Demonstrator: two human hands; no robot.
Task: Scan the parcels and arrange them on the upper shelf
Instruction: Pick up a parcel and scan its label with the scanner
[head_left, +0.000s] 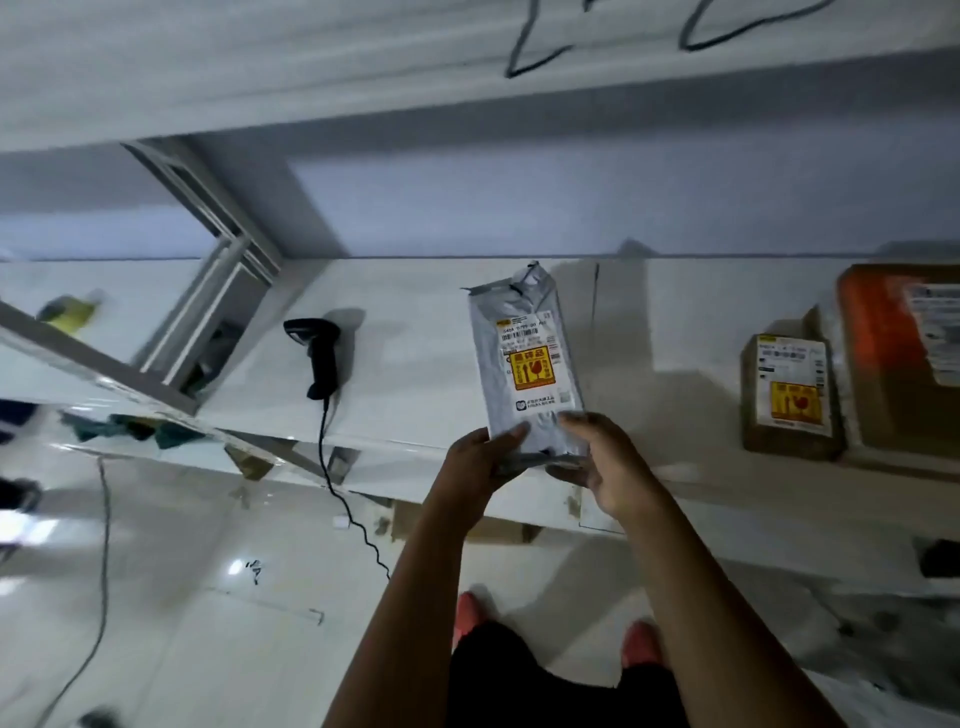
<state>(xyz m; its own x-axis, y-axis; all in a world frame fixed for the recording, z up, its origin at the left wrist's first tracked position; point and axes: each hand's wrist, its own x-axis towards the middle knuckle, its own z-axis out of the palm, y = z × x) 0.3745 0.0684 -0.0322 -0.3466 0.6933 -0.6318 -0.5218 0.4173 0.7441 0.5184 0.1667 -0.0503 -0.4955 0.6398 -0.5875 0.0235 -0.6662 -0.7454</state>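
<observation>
White shelf board (415, 364), glossy, runs across the view at about arm's reach. A higher board (311, 67) with black marker scrawl sits above it, and pale tiled floor (182, 597) lies below.

Object in hand: grey poly-mailer parcel (524, 364), label side up, with a yellow fragile sticker (532, 370) near the middle and barcode lines just beyond it.

Grip: two-handed, both on the near short end. The left hand (478, 457) wraps the near-left corner, thumb on top. The right hand (608, 467) holds the near-right corner, thumb on top and fingers curled under. The rest of the parcel is bare.

Key relation: the parcel's long axis runs straight away from the person, toward the back wall. All of its length lies beyond the grip, and the near end sits at the shelf's front edge. I cannot tell whether the far end rests on the shelf or is raised off it.

Barcode scanner (317, 353): lies on the same shelf, left of the parcel and well apart, with its cable (332, 483) dropping over the edge. It is on the left hand's side.

Right of the parcel, well apart: a small cardboard box (789, 400), just beside a larger cardboard box (904, 364).

Judgement: whether the parcel is scanned already cannot be read from this view. If not, the left hand is the one to free for the scanner, leaving the right hand alone on one corner. The soft mailer would likely sag from an end hold, so a lift to the higher board probably wants a hold nearer mid-length.
</observation>
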